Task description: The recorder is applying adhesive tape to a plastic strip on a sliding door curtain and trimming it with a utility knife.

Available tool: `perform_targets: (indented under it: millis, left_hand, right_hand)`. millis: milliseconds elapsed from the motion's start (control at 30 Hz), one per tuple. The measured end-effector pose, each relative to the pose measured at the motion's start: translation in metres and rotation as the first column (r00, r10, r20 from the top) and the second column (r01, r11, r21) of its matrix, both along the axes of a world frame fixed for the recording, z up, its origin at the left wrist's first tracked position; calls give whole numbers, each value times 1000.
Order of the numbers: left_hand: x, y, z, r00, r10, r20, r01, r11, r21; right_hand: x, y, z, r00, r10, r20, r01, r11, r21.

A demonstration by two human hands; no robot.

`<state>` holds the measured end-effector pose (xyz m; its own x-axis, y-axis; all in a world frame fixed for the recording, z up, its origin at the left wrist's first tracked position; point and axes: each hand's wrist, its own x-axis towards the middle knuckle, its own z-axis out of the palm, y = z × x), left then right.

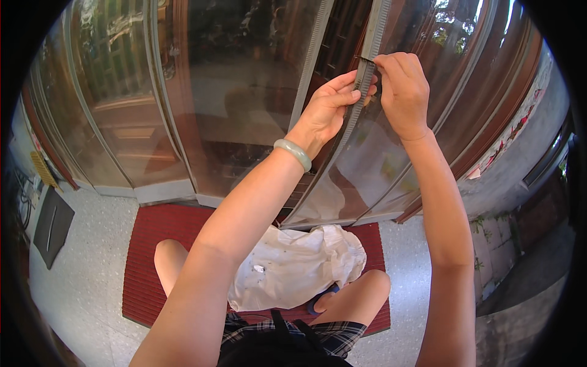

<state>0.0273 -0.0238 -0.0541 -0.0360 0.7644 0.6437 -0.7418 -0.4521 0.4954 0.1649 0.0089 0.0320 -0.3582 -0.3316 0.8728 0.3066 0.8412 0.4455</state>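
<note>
Both of my hands are raised to the grey ribbed edge strip [362, 82] of a clear plastic door curtain [379, 165]. My left hand [330, 107], with a pale green bangle [293, 153] on the wrist, pinches the strip from the left. My right hand [400, 88] grips the same strip from the right, fingertips at its top. The two hands almost touch across the strip. A second ribbed strip [309, 67] hangs just to the left, untouched.
A red ribbed doormat [147, 257] lies on the speckled floor [79, 287] under my knees. A crumpled white cloth [293, 269] rests on it between my legs. A dark mat [52, 226] sits far left. Glass door panels [122, 110] fill the background.
</note>
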Motion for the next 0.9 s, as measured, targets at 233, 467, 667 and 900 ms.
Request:
perform_targets:
  millis: [233, 467, 667, 900]
  left_hand:
    - [-3, 6, -3, 997, 68, 37, -67, 997, -46]
    - [-2, 2, -2, 999, 31, -20, -32, 999, -44]
    - [-3, 0, -2, 998, 66, -6, -66, 996, -54]
    - [-1, 0, 0, 996, 79, 47, -77, 995, -61]
  right_hand:
    - [4, -3, -30, 994, -48, 97, 50, 999, -17]
    - [0, -2, 8, 1000, -2, -8, 2, 999, -38]
    - [-14, 5, 24, 995, -91, 47, 92, 996, -17]
    - [-9, -4, 10, 982, -106, 154, 116, 992, -56]
